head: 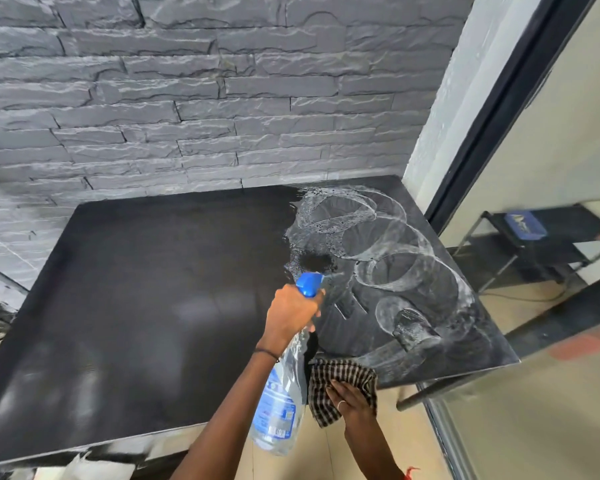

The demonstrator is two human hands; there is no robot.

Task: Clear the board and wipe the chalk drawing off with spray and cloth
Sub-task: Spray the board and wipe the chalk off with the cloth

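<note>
A black board (136, 271) lies flat in front of me. Its left and middle parts are dark and wet. White chalk loops and swirls (395, 265), speckled with spray drops, cover its right part. My left hand (291, 313) grips the neck of a clear spray bottle (281, 403) with a blue trigger head, whose nozzle points at the chalk drawing. My right hand (350, 401) rests with straight fingers on a brown checked cloth (340, 375) at the board's near right edge. Part of the cloth hangs over that edge.
A grey stone-brick wall (187, 98) stands right behind the board. To the right, a black-framed glass panel (492, 109) and a low black rack (534, 244) with a blue item on it. A metal bar (426, 393) juts out under the board's right corner.
</note>
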